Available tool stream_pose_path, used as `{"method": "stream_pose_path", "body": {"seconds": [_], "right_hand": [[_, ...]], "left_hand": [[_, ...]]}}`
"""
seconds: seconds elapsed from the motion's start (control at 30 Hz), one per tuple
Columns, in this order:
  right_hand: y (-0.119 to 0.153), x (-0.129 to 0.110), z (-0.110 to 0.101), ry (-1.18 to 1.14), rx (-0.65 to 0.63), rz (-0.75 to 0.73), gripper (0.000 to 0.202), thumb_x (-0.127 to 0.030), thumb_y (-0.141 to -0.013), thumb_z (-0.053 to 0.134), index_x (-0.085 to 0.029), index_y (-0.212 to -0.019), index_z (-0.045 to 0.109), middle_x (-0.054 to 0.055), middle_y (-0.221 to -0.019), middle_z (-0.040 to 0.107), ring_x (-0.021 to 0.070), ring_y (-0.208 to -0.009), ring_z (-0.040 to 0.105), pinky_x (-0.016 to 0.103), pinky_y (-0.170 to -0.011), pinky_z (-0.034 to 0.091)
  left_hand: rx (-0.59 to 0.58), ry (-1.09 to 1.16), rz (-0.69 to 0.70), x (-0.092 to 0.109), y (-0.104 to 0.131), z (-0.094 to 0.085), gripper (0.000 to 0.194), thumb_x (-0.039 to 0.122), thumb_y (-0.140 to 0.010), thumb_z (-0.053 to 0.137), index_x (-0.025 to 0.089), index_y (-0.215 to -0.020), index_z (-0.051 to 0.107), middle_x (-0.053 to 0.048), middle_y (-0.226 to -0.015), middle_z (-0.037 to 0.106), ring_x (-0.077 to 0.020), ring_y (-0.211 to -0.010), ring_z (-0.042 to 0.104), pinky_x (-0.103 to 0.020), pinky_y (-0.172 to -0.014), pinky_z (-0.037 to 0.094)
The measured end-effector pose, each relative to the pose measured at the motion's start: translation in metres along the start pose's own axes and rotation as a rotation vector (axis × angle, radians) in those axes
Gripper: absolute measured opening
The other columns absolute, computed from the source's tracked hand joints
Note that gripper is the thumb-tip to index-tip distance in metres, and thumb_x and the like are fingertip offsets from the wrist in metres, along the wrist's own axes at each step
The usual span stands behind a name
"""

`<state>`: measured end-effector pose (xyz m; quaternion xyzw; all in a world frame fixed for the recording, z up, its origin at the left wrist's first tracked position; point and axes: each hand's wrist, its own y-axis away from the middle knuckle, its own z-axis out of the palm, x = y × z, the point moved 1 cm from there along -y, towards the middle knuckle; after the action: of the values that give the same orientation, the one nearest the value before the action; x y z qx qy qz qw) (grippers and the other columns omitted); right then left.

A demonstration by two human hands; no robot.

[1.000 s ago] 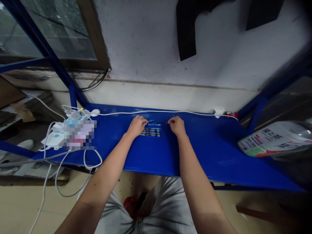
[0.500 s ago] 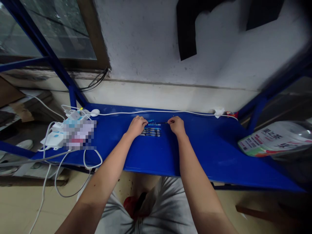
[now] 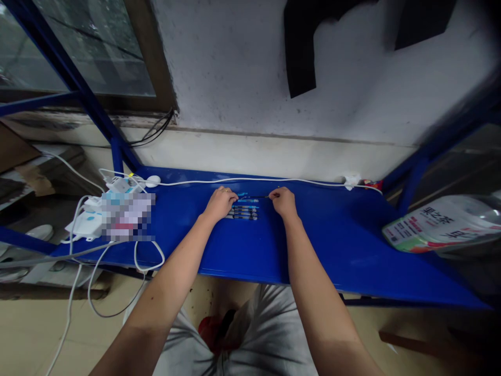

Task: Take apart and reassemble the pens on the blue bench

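Observation:
Several pens (image 3: 246, 212) lie side by side in a row on the blue shelf (image 3: 242, 245), some with blue parts and others dark and clear. At the far side of the row my left hand (image 3: 221, 202) is closed in a pinch. What its fingertips hold, if anything, is too small to make out. Across from it, my right hand (image 3: 284, 201) pinches one end of a thin dark pen-like stick (image 3: 261, 197), which points left toward my left fingertips. My left hand covers the left ends of some pens.
White power strips (image 3: 86, 223) with tangled cables stand on the left, beside a blurred-out item. A white cable (image 3: 235, 180) runs along the back edge. On the right lies a large labelled bottle (image 3: 442, 222). Blue frame posts (image 3: 415, 177) flank the shelf.
Both hands stay almost where they were, still pinching. The thin dark stick shows slightly more clearly between them; nothing else has visibly moved.

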<state>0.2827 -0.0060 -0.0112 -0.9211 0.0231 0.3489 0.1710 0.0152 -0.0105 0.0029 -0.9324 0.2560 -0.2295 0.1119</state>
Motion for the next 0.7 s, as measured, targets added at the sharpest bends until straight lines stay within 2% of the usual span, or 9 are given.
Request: {"method": "stream_pose_path", "body": {"seconds": [0.17,0.37,0.53,0.7], "right_hand": [[0.0,-0.001,0.002,-0.009,0.004,-0.022,0.022,-0.006,-0.078,0.061,-0.018,-0.074,0.078,0.007,-0.089,0.074,0.0193,-0.085,0.068,0.031,-0.09,0.051],[-0.001,-0.004,0.001,-0.004,-0.019,-0.033,0.021,-0.007,-0.079,0.063,-0.02,-0.074,0.079,0.007,-0.089,0.076,0.0212,-0.092,0.07,0.035,-0.1,0.05],[0.0,-0.01,0.001,0.001,-0.044,-0.075,0.019,-0.007,-0.08,0.066,-0.019,-0.076,0.08,0.008,-0.091,0.078,0.0212,-0.092,0.071,0.033,-0.094,0.051],[-0.001,-0.013,0.008,-0.003,-0.057,-0.124,0.017,-0.009,-0.081,0.069,-0.021,-0.075,0.079,0.006,-0.091,0.08,0.0223,-0.096,0.071,0.036,-0.099,0.049]], "left_hand": [[-0.002,-0.006,-0.002,0.0,0.0,0.0,0.026,0.015,-0.097,0.058,0.023,-0.105,0.081,-0.008,-0.108,0.077,-0.0274,-0.101,0.061,-0.043,-0.096,0.05],[-0.008,-0.002,0.0,-0.002,-0.001,0.001,0.026,0.015,-0.098,0.057,0.022,-0.104,0.081,-0.009,-0.108,0.076,-0.027,-0.103,0.062,-0.044,-0.098,0.049],[-0.01,-0.009,0.004,-0.003,-0.002,0.002,0.024,0.016,-0.097,0.058,0.021,-0.104,0.081,-0.009,-0.106,0.077,-0.0271,-0.102,0.062,-0.043,-0.097,0.05],[-0.005,-0.003,0.0,-0.002,-0.003,0.003,0.023,0.018,-0.098,0.058,0.021,-0.103,0.081,-0.009,-0.105,0.076,-0.0268,-0.101,0.062,-0.044,-0.099,0.05]]}}
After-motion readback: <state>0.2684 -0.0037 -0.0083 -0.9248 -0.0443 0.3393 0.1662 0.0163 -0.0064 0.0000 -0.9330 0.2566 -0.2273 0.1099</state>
